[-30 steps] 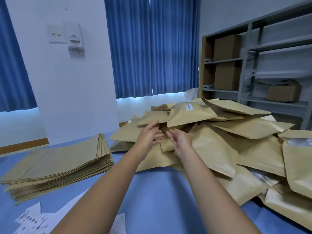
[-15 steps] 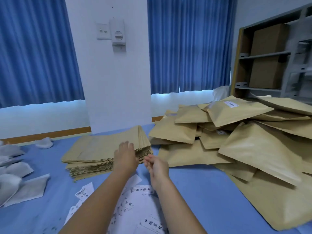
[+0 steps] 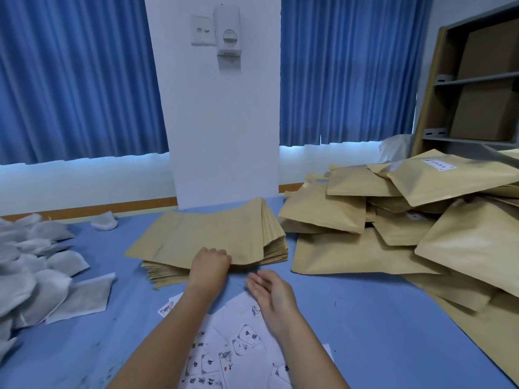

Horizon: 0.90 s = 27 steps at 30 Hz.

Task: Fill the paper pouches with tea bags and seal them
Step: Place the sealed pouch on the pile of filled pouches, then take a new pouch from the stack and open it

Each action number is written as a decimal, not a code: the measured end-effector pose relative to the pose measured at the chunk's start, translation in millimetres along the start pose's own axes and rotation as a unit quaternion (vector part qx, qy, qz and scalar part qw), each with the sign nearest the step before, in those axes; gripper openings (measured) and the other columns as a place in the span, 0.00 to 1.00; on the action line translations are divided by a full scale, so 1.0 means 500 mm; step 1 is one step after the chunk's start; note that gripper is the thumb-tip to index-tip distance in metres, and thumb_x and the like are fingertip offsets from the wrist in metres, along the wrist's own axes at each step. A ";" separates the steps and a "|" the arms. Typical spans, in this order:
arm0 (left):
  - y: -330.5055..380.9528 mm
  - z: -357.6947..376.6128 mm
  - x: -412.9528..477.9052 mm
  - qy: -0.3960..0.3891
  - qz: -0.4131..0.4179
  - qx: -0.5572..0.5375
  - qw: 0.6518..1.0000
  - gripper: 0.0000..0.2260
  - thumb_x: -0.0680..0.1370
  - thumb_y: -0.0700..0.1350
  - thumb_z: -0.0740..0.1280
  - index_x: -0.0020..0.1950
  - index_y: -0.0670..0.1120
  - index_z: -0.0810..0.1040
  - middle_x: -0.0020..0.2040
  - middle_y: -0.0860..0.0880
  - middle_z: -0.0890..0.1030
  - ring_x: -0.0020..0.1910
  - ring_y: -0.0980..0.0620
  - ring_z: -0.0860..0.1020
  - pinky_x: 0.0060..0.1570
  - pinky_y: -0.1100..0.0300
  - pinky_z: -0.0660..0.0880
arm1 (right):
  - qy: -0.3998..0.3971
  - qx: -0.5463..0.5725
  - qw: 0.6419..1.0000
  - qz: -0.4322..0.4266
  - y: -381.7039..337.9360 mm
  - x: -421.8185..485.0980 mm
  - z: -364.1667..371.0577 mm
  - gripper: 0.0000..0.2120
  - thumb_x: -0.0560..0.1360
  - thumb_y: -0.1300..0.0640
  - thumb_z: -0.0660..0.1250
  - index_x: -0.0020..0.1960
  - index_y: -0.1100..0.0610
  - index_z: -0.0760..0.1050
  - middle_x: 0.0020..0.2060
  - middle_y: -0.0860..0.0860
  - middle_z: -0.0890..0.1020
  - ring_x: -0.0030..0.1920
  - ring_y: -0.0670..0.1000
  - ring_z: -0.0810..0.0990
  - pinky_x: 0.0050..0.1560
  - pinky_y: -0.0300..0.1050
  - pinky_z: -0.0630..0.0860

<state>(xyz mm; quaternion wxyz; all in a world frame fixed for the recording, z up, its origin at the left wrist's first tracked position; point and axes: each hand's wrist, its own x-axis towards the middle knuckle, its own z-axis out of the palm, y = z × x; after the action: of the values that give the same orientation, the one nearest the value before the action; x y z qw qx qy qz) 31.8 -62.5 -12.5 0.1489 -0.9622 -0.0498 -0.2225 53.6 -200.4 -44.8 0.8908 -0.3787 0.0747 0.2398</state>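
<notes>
A stack of flat, empty brown paper pouches point(image 3: 213, 234) lies on the blue table, just ahead of centre. My left hand point(image 3: 209, 266) grips the near edge of the top pouch, whose edge is lifted slightly off the stack. My right hand point(image 3: 271, 289) hovers beside it to the right with straight fingers, holding nothing. White tea bags point(image 3: 36, 265) lie heaped at the left. A big heap of filled brown pouches point(image 3: 407, 220) covers the right side of the table.
Loose printed paper labels point(image 3: 238, 343) lie under my forearms on the blue table point(image 3: 365, 318). A white pillar point(image 3: 222, 122) stands behind the stack. A metal shelf with cardboard boxes point(image 3: 483, 88) is at the far right; blue curtains hang behind.
My view has swung left, away from the filled heap. Both hands have left that heap and moved to the empty stack, where my left hand has taken hold of the top pouch.
</notes>
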 end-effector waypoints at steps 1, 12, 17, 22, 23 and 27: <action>-0.005 -0.010 -0.015 0.036 0.013 -0.027 0.999 0.14 0.67 0.34 0.70 0.48 0.49 0.83 0.42 0.50 0.82 0.42 0.48 0.81 0.42 0.59 0.73 | -0.022 0.019 0.999 0.014 -0.003 -0.005 0.000 0.18 0.80 0.54 0.61 0.59 0.70 0.70 0.53 0.66 0.78 0.50 0.61 0.80 0.44 0.47 0.81; -0.067 -0.052 -0.287 0.061 -0.076 -0.423 0.901 0.16 0.76 0.43 0.68 0.64 0.49 0.78 0.65 0.58 0.73 0.65 0.62 0.71 0.63 0.74 0.64 | -0.085 -0.147 0.985 -0.013 0.073 -0.133 0.094 0.11 0.81 0.68 0.55 0.48 0.61 0.75 0.46 0.58 0.82 0.42 0.53 0.82 0.44 0.45 0.79; -0.056 -0.085 -0.309 0.078 -0.114 -0.429 0.893 0.24 0.71 0.46 0.75 0.66 0.46 0.76 0.65 0.52 0.76 0.62 0.62 0.72 0.60 0.79 0.62 | -0.125 -0.123 0.984 0.030 0.145 -0.179 0.120 0.10 0.80 0.64 0.58 0.57 0.67 0.74 0.43 0.60 0.82 0.43 0.55 0.83 0.43 0.46 0.80; -0.077 -0.100 -0.316 0.049 -0.156 -0.508 0.846 0.21 0.71 0.43 0.75 0.63 0.47 0.79 0.62 0.54 0.79 0.61 0.61 0.75 0.62 0.64 0.72 | -0.195 -0.092 0.975 0.055 0.135 -0.187 0.120 0.15 0.79 0.62 0.60 0.62 0.68 0.69 0.54 0.65 0.74 0.56 0.60 0.74 0.55 0.52 0.71; -0.080 -0.103 -0.316 0.041 -0.164 -0.515 0.840 0.19 0.72 0.43 0.75 0.62 0.47 0.80 0.62 0.53 0.79 0.61 0.61 0.75 0.62 0.63 0.72 | -0.208 -0.092 0.972 0.055 0.132 -0.189 0.120 0.13 0.79 0.62 0.58 0.60 0.67 0.70 0.54 0.65 0.73 0.56 0.60 0.74 0.57 0.53 0.71; -0.079 -0.125 -0.318 0.063 -0.152 -0.521 0.838 0.11 0.74 0.48 0.67 0.55 0.58 0.81 0.51 0.62 0.82 0.53 0.64 0.78 0.52 0.70 0.75 | -0.271 -0.091 0.957 0.041 0.122 -0.190 0.119 0.13 0.79 0.63 0.53 0.59 0.67 0.70 0.53 0.64 0.76 0.58 0.60 0.73 0.65 0.56 0.69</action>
<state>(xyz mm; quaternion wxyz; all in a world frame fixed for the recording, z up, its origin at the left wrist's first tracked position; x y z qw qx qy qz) -143.2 -48.8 -18.9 -0.4071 -0.8618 -0.0629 -0.2959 -62.1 -156.9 -12.2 0.8287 -0.3761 -0.1762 0.3752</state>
